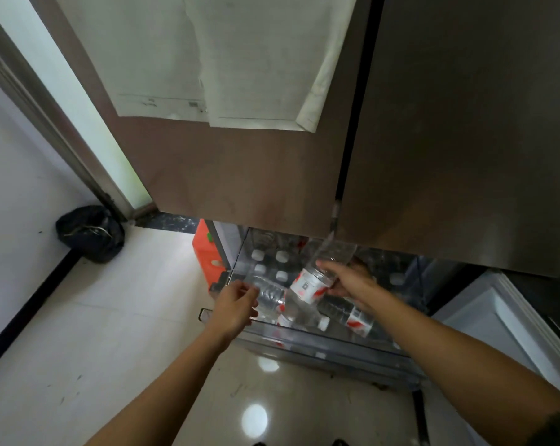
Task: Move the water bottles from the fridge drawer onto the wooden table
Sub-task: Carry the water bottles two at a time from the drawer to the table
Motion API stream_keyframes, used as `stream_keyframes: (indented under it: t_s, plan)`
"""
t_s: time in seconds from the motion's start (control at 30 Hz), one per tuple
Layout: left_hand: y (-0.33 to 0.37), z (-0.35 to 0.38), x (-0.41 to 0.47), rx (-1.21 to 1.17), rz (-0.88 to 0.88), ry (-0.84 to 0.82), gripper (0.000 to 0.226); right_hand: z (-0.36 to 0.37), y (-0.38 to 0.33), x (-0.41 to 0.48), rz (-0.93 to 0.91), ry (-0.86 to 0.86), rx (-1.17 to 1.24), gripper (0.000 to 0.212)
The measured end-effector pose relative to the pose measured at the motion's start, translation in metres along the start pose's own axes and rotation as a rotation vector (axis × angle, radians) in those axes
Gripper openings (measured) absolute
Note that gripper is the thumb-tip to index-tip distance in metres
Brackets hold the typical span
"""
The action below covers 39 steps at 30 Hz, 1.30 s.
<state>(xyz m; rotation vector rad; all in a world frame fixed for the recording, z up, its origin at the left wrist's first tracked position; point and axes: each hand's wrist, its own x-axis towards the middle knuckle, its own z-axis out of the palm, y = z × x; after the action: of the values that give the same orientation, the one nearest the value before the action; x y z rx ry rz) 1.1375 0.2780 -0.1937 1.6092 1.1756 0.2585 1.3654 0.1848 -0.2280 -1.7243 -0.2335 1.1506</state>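
Under closed fridge doors (240,175) hung with papers (207,59), a person's right hand (349,278) gripped a red-labelled water bottle (307,284) over the open fridge drawer (320,341), its long axis tilted, base up and away. The left hand (235,305), fingers curled, met a lying bottle (270,294); grip unclear. White-capped bottles (281,256) stood beyond both hands.
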Motion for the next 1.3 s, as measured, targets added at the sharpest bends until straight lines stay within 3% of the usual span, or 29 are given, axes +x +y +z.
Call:
stream_keyframes:
  t_s: [0.1, 0.17, 0.23, 0.33, 0.4, 0.47, 0.57, 0.63, 0.7, 0.77, 0.87, 1.03, 1.1, 1.2, 1.3]
  plan:
    - [-0.002, 0.009, 0.006, 0.282, 0.131, 0.006, 0.028, 0.018, 0.009, -0.006, 0.155, -0.027, 0.331, 0.035]
    - [-0.007, 0.012, 0.011, 0.359, 0.152, 0.008, 0.044, 0.027, 0.015, -0.009, 0.26, -0.056, 0.488, 0.037]
    - [-0.006, 0.013, 0.014, 0.292, 0.134, 0.022, 0.053, 0.031, 0.019, -0.009, 0.304, -0.067, 0.52, 0.038]
    - [0.004, 0.015, 0.016, 0.068, 0.075, 0.07, 0.034, 0.03, 0.022, -0.009, 0.375, -0.136, 0.504, 0.048]
    - [0.004, 0.016, 0.021, 0.017, 0.078, 0.135, 0.028, 0.02, 0.025, -0.012, 0.398, -0.224, 0.391, 0.05]
    - [-0.001, 0.015, 0.023, 0.003, 0.086, 0.172, 0.029, 0.003, 0.033, -0.012, 0.331, -0.213, 0.066, 0.049]
    - [-0.003, 0.013, 0.022, 0.026, 0.115, 0.209, 0.03, -0.037, 0.045, -0.007, 0.067, 0.054, -0.553, 0.024]
    - [-0.001, 0.011, 0.021, 0.068, 0.152, 0.221, 0.021, -0.064, 0.049, -0.002, 0.025, 0.177, -0.928, 0.018]
    - [-0.001, 0.01, 0.021, 0.115, 0.189, 0.242, 0.018, -0.075, 0.055, 0.002, 0.112, 0.154, -1.132, 0.04]
    - [0.002, 0.01, 0.02, 0.156, 0.217, 0.247, 0.022, -0.074, 0.059, 0.007, 0.215, 0.079, -1.123, 0.061]
    - [0.007, 0.013, 0.018, 0.263, 0.269, 0.262, 0.023, -0.063, 0.065, 0.01, 0.316, -0.082, -1.17, 0.06]
    - [0.01, 0.011, 0.014, 0.396, 0.371, 0.272, 0.016, -0.069, 0.089, 0.021, 0.283, -0.206, -1.24, 0.078]
    - [0.012, 0.007, 0.013, 0.445, 0.428, 0.276, 0.017, -0.069, 0.078, 0.008, 0.233, -0.235, -1.111, 0.07]
    - [0.021, 0.002, 0.014, 0.524, 0.534, 0.246, 0.023, -0.066, 0.05, -0.018, 0.075, -0.122, -0.979, 0.074]
    - [0.035, -0.003, 0.015, 0.66, 0.68, 0.226, 0.04, -0.053, 0.024, -0.04, -0.08, 0.057, -1.167, 0.09]
